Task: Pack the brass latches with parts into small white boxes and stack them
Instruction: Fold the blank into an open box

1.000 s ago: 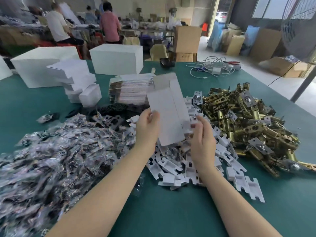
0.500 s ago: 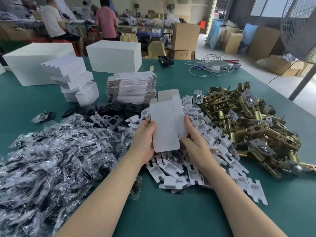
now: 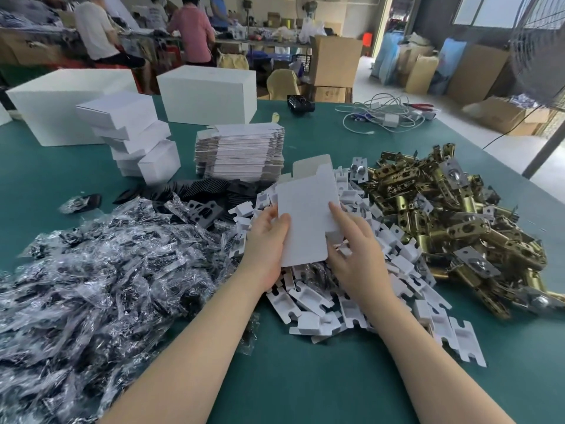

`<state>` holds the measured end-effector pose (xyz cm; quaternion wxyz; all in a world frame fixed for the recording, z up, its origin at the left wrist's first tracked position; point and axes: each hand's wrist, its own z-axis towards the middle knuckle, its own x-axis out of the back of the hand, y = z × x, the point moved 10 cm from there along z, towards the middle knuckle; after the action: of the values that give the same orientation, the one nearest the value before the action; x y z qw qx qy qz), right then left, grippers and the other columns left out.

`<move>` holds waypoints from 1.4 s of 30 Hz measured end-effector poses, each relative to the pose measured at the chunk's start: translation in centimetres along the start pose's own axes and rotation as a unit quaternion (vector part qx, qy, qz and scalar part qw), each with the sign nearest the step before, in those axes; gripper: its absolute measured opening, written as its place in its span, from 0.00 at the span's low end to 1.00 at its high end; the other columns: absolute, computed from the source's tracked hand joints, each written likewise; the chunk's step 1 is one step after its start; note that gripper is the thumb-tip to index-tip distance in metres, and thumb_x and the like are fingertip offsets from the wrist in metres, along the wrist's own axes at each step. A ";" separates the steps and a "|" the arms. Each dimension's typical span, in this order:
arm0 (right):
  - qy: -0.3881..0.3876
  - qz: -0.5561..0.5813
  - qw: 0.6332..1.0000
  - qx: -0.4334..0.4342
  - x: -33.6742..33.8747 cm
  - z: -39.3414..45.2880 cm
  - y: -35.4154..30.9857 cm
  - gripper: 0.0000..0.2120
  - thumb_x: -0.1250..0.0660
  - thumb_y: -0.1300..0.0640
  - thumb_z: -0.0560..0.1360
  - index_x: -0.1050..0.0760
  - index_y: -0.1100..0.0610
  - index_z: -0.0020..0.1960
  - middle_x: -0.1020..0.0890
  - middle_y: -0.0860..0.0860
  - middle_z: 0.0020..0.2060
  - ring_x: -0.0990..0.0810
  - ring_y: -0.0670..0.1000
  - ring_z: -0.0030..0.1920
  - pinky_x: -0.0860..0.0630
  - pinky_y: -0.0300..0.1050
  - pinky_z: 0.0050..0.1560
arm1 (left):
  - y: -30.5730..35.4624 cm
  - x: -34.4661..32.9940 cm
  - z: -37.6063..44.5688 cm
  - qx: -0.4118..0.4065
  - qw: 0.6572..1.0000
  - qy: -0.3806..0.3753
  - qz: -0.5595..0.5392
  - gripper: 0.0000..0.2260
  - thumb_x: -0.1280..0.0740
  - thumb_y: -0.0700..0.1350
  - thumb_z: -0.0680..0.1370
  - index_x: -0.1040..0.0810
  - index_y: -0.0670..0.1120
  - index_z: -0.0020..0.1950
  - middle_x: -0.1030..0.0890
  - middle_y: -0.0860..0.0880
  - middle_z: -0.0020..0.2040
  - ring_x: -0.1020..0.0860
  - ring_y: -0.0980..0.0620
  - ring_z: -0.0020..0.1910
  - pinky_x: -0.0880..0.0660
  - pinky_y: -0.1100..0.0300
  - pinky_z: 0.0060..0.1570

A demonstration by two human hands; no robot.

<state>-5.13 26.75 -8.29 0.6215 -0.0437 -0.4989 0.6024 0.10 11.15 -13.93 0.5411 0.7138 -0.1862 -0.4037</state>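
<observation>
Green worktop (image 3: 321,387) in a workshop; people sit with backs turned at far benches, brown cartons (image 3: 334,61) by the doorway, a fan grille at the right edge.

Far side of the worktop: two large white boxes (image 3: 208,93), a leaning stack of small white boxes (image 3: 131,133), a pile of flat box blanks (image 3: 240,153), a tangle of white cables (image 3: 385,116), and a small black item near it. Left foreground: big heap of clear plastic parts bags (image 3: 91,276) with dark contents. Black flat pieces (image 3: 201,189) lie behind that heap. Centre: loose white card inserts (image 3: 312,304) spread under and around both hands. Right: pile of brass latches (image 3: 452,221), just beside the inserts and partly overlapping them.

An unfolded white box blank (image 3: 307,221) is held tilted above the inserts, end flaps up and away from the person. Left hand (image 3: 267,246) grips its left edge, thumb on the front face, fingers curled behind. Right hand (image 3: 356,255) is at its right edge, index finger straight and touching the front face, remaining fingers loosely bent beside and behind the card. Latches lie well right of both hands, untouched.
</observation>
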 end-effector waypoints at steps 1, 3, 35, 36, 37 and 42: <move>-0.007 -0.042 0.999 0.018 -0.2 0.0 -0.4 0.34 0.30 0.65 0.73 0.35 0.46 0.75 0.30 0.47 0.66 0.30 0.42 0.59 0.24 0.40 0.52 | 0.0 -0.2 0.0 -0.004 1.000 0.000 0.001 0.09 0.38 0.42 0.84 0.26 0.50 0.63 0.15 0.54 0.46 0.15 0.55 0.41 0.19 0.56 0.35; -0.031 -0.107 0.994 0.020 -0.8 -0.2 -0.6 0.34 0.29 0.67 0.70 0.30 0.48 0.73 0.35 0.55 0.72 0.29 0.56 0.64 0.22 0.52 0.52 | 0.0 -0.2 0.0 -0.004 1.000 0.005 -0.012 0.08 0.38 0.41 0.83 0.25 0.49 0.62 0.15 0.54 0.45 0.15 0.55 0.41 0.19 0.56 0.36; 0.143 0.465 0.847 -0.216 0.7 -0.4 3.5 0.12 0.35 0.64 0.75 0.24 0.51 0.55 0.16 0.50 0.41 0.18 0.51 0.38 0.24 0.44 0.30 | 2.5 -1.1 -1.1 -0.133 0.989 -0.059 0.042 0.38 0.26 0.32 0.73 0.36 0.56 0.77 0.23 0.61 0.64 0.16 0.56 0.54 0.20 0.64 0.48; 0.143 0.471 0.844 -0.214 0.8 -0.3 3.7 0.13 0.35 0.65 0.74 0.24 0.50 0.54 0.16 0.50 0.41 0.18 0.52 0.39 0.24 0.46 0.30 | 2.5 -1.4 -1.1 -0.125 0.990 -0.066 0.020 0.36 0.27 0.32 0.73 0.34 0.55 0.75 0.19 0.57 0.63 0.16 0.53 0.55 0.19 0.60 0.49; 0.143 0.473 0.843 -0.214 0.9 -0.2 3.8 0.14 0.34 0.67 0.74 0.24 0.50 0.54 0.16 0.51 0.42 0.19 0.54 0.40 0.24 0.46 0.31 | 2.4 -1.7 -1.0 -0.110 0.992 -0.069 -0.002 0.33 0.27 0.33 0.73 0.32 0.54 0.74 0.17 0.52 0.61 0.16 0.49 0.56 0.18 0.55 0.49; 0.143 0.468 0.838 -0.240 0.2 -0.4 4.6 0.20 0.27 0.65 0.73 0.27 0.50 0.59 0.17 0.56 0.50 0.15 0.53 0.45 0.20 0.44 0.37 | 1.3 -2.6 -1.2 -0.055 0.996 -0.058 -0.042 0.09 0.33 0.38 0.79 0.19 0.51 0.53 0.15 0.47 0.51 0.15 0.47 0.49 0.18 0.54 0.39</move>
<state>-8.15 28.37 -11.33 0.3005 -0.5057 -0.4536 0.6695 -0.35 13.24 -11.61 0.5505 0.6655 -0.1645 -0.4764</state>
